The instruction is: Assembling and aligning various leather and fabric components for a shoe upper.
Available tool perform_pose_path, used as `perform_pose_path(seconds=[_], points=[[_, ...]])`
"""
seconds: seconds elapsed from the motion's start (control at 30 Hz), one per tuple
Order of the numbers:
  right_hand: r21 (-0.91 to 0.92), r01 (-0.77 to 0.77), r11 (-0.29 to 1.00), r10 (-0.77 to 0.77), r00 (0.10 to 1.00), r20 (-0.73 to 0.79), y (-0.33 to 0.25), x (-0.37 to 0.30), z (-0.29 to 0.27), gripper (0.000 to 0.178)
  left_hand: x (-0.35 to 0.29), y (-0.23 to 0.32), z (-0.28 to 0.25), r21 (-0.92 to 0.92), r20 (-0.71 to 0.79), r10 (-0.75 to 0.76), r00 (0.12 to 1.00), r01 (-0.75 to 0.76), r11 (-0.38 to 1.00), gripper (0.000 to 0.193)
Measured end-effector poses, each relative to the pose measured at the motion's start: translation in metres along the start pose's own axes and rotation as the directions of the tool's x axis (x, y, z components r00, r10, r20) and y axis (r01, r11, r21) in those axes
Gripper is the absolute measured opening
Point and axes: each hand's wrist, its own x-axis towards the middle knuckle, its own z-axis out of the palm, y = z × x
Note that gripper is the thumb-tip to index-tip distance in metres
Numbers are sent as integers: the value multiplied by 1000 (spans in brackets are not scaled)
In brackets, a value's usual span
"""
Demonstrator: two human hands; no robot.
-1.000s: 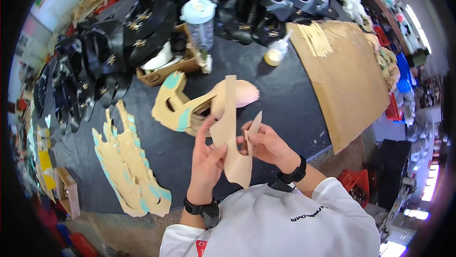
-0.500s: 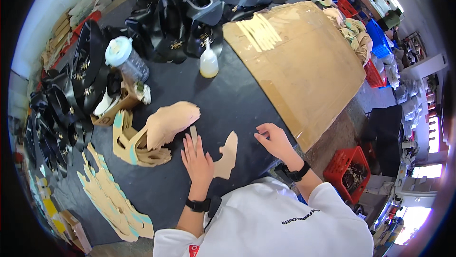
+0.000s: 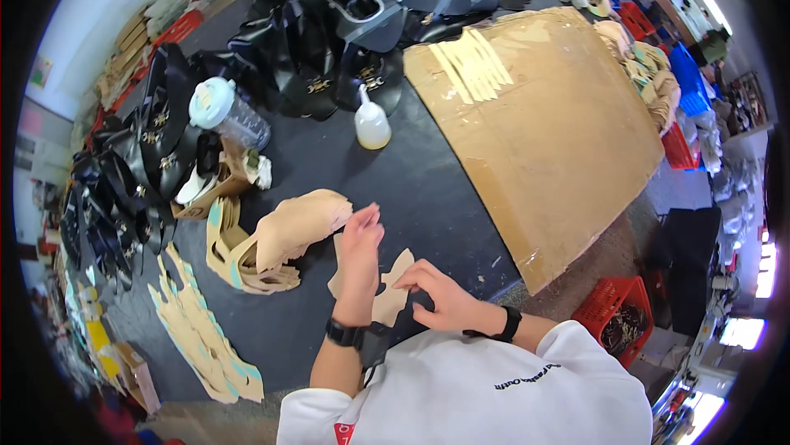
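Observation:
A flat beige cut piece (image 3: 389, 307) of sheet material, with a curved, notched outline, lies on the dark table in front of me. Over its right edge, my right hand (image 3: 444, 297) is bent with thumb and forefinger apart, fingertips at the piece's upper tip. My left hand (image 3: 360, 256) is raised edge-on over the left part of the beige material, hiding some of it. Its fingers are bunched and blurred, so whether they hold anything cannot be made out. Close beyond it is a stack of curved beige pieces (image 3: 298, 227), some edged in turquoise.
More beige strips (image 3: 202, 330) lie at left. A squeeze bottle (image 3: 373, 126) and a lidded clear jug (image 3: 234, 116) stand farther back, before black shoe uppers (image 3: 300, 58). A cardboard sheet (image 3: 543, 141) bearing pale strips covers the right side. A red crate (image 3: 615, 313) stands beyond the table.
My left hand has lifted from lying flat and turned edge-on. My right hand has moved left and nearer, to the cut piece. The whole view has shifted slightly.

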Motion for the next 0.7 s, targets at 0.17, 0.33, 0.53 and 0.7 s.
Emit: perform_pose_path(seconds=[0.17,0.33,0.53,0.7], points=[[461,-457,761,358,888,290,5,-2,15,87,5,8,23,818,315,563,764,-520,247,36],[432,-524,734,403,848,344,8,3,25,90,5,14,30,738,357,604,713,-612,285,31],[602,-420,679,246,903,353,41,9,37,87,2,19,26,-138,95,162,982,-148,979,20],[716,-360,598,109,922,372,40,22,36,86,-23,32,27,-878,389,-168,906,420,230,15]])
